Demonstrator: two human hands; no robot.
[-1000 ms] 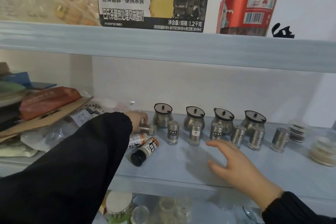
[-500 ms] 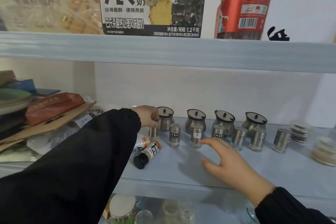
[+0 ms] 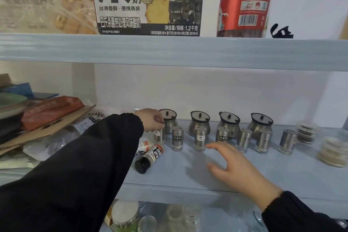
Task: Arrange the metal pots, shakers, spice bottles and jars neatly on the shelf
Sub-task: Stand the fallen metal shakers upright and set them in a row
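The left hand [image 3: 150,121] pinches the top of a steel shaker [image 3: 159,136] with curled fingers. The shaker stands upright on the shelf [image 3: 188,181], just in front and to the left of the leftmost metal pot [image 3: 168,121]. The right hand [image 3: 238,167] holds nothing, its fingers spread and relaxed, over the shelf to the front right of that pot, near the row of other shakers [image 3: 200,140]. Two spice bottles [image 3: 150,157] lie on their sides in front of that pot, beside the held shaker.

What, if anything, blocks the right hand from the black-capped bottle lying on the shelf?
Probably nothing; likely reachable, yes. The right hand is open, with only bare shelf between it and the black-capped bottle. The left sleeve is beside the bottle, not over it.
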